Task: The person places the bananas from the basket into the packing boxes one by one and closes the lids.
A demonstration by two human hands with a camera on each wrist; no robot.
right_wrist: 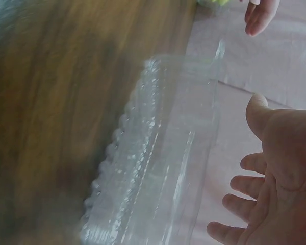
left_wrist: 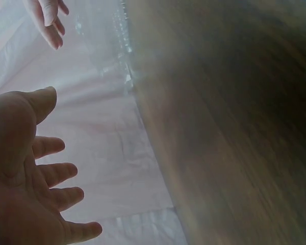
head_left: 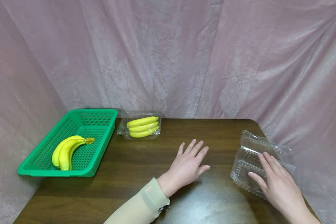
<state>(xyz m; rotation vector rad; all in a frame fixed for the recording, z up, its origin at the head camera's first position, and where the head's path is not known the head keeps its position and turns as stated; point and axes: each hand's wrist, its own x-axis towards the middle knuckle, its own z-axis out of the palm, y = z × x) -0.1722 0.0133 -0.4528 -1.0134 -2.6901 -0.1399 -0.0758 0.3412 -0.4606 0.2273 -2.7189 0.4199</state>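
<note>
My left hand hovers over the middle of the table, palm down with its fingers spread, and holds nothing. Over at the right, my right hand is above an opened clear plastic clamshell box, its fingers straight and nothing held. The right wrist view shows a gap between that hand and the box. A second clear clamshell box stands at the back of the table with several yellow bananas inside. To the left, a bunch of bananas lies in a green plastic basket.
The brown wooden table has a rounded back right corner, near the opened box. Pinkish curtains hang behind it and along both sides. The green basket sits at the table's left edge.
</note>
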